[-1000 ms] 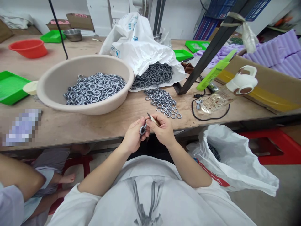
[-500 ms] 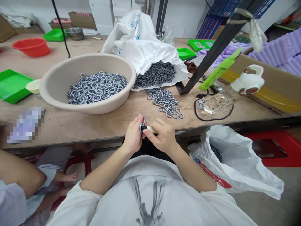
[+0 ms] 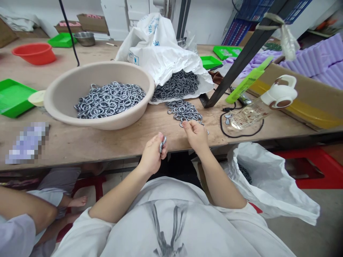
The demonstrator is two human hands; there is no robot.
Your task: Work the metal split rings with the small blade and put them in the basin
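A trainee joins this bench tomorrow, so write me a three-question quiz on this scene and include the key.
1. Which hand visibly holds a grey ring in its fingers?
2. True or false: the right hand is inside the beige basin.
3. Fill in the blank: the loose rings on the bench lie in front of a white ____ with more rings in its mouth.

Key
1. The left hand.
2. False; it is at the near end of the loose rings.
3. bag
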